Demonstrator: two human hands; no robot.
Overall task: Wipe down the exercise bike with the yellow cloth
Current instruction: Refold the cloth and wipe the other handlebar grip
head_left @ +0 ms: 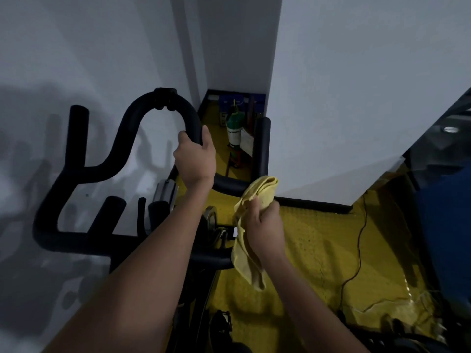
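Viewing from above, nearest the camera two bare forearms reach forward over the dark frame of the exercise bike (204, 256). Right hand (265, 225): fingers curled round the yellow cloth (244, 240), gripping it at a bunched middle; one end stands up above the fist beside the right handlebar horn (262, 146), the other hangs slack below the wrist, over the crossbar. Judged from its folds and droop, the cloth is light, soft and limp (it will take the curve of a tube readily), so it is best held as a wad in the palm, loose ends gathered in, and pressed flat against the bar. Left hand (195, 154), farther out: fingers and thumb clenched round the black padded loop of the handlebars (163, 110), apparently steadying the bike. Padding looks matt and grippy, not slick; that is a judgement from its surface only. Beyond the bars: yellow textured floor (318, 238), a trailing black cable (359, 240), a green cylinder (234, 128) in the corner, pale walls (356, 72) behind
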